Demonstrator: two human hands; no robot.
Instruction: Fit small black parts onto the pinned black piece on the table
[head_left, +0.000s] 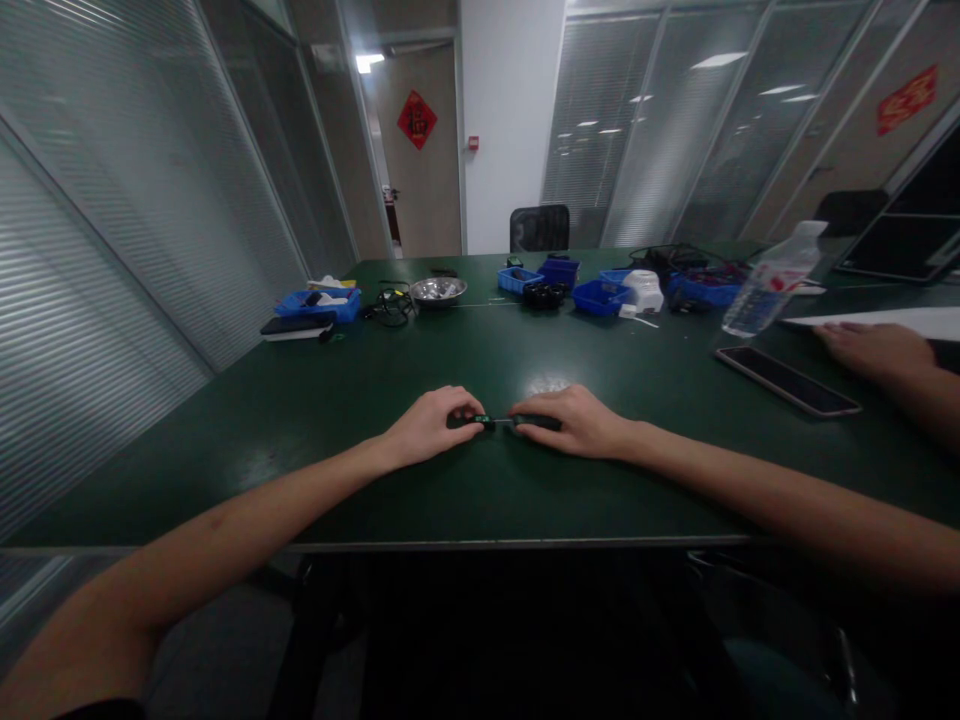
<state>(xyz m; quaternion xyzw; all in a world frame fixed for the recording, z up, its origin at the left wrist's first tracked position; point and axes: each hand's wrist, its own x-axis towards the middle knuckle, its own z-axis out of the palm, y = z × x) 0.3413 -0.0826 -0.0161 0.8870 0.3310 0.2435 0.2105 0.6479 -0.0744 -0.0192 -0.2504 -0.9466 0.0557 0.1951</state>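
Screwdriver [504, 421] btwn both hands (on table [300, 400])

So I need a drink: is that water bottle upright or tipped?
Upright: the water bottle stands on the green table, cap up; its lean looks like lens distortion.

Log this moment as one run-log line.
left hand: grips small dark tool | right hand: grips its other end | surface: green table | nearby: phone, co-worker's hand
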